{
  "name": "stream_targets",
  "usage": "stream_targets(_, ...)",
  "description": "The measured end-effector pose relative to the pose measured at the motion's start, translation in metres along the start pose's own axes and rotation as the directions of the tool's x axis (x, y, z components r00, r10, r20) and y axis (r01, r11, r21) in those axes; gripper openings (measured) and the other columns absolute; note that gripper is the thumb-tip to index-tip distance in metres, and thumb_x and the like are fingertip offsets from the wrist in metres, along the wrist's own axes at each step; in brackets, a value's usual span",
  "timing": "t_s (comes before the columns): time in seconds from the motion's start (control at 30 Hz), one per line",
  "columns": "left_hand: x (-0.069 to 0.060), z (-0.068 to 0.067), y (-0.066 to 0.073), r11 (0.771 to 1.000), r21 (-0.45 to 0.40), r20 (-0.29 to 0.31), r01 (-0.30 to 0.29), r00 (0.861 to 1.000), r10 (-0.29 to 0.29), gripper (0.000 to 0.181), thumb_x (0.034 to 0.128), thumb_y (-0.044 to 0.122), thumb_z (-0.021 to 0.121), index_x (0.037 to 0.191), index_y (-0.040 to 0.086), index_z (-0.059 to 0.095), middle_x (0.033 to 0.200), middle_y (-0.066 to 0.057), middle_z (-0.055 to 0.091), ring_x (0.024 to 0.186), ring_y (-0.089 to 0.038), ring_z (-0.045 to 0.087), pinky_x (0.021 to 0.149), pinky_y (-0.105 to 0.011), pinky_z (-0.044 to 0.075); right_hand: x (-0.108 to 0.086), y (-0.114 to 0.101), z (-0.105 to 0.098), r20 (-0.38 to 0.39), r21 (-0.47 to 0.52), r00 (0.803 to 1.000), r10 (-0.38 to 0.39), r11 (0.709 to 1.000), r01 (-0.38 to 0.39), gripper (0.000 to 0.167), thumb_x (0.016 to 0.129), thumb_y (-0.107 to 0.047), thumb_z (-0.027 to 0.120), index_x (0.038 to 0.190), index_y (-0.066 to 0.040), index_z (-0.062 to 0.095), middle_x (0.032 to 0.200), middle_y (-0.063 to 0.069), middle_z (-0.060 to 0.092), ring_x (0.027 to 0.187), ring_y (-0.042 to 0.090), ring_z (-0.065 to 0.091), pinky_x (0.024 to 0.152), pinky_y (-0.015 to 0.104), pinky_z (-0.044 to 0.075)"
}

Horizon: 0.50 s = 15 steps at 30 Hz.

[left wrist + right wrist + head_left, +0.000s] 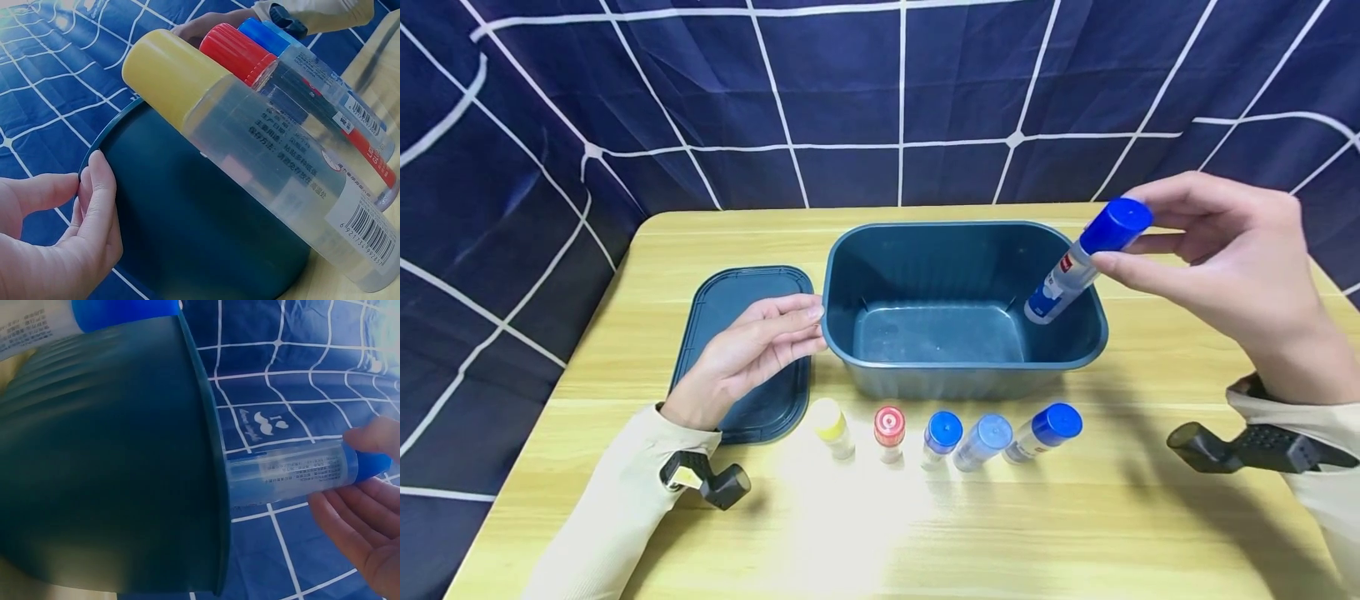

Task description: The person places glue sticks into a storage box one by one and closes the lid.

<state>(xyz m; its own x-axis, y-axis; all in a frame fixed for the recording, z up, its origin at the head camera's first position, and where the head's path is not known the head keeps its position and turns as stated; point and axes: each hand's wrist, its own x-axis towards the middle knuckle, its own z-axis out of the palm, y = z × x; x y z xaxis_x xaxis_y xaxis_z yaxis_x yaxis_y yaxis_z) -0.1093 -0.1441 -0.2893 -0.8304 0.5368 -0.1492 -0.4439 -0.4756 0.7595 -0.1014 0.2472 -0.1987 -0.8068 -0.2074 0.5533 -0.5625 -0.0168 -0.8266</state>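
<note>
My right hand pinches a clear glue bottle near its dark blue cap. The bottle tilts, its lower end inside the right part of the dark teal bin. In the right wrist view, the rim hides that lower end of the glue bottle. At the bin's left side, my left hand pinches the rim between thumb and fingers, as the left wrist view shows. In front of the bin stands a row of glue bottles: yellow-capped, red-capped, and several blue-capped ones.
A flat teal lid lies left of the bin, partly beneath my left hand and forearm. Everything stands on a light wooden table. Dark blue cloth with white grid lines hangs behind and at the sides.
</note>
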Motion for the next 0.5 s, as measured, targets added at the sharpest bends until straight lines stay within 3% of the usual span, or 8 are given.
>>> stream_targets(0.27, 0.0, -0.001, 0.0, 1.0, 0.029, -0.034, 0.013, 0.999, -0.012, 0.016, 0.0956, -0.003, 0.054, 0.11, -0.001, 0.061, 0.092, -0.01, 0.067, 0.082, -0.017, 0.068, 0.08, -0.028, 0.057, 0.004, 0.003, 0.009, -0.004, 0.006, 0.998, 0.057, 0.998, -0.057, 0.041, 0.061, 0.032, 0.069, 0.1, 0.024, 0.058, 0.091, 0.019, 0.069, 0.074, 0.021, 0.071, 0.073, 0.026, 0.057)
stream_targets(0.5, 0.0, 0.001, 0.0, 0.999, 0.05, -0.014, 0.001, 1.0, 0.0, 0.012, 0.0952, -0.002, 0.056, 0.106, -0.001, 0.062, 0.09, -0.009, 0.067, 0.082, -0.016, 0.067, 0.082, -0.027, 0.056, 0.003, 0.012, 0.011, 0.015, 0.039, 0.997, 0.072, 0.997, -0.072, 0.04, 0.062, 0.032, 0.068, 0.1, 0.021, 0.06, 0.092, 0.015, 0.069, 0.074, 0.019, 0.071, 0.073, 0.024, 0.056)
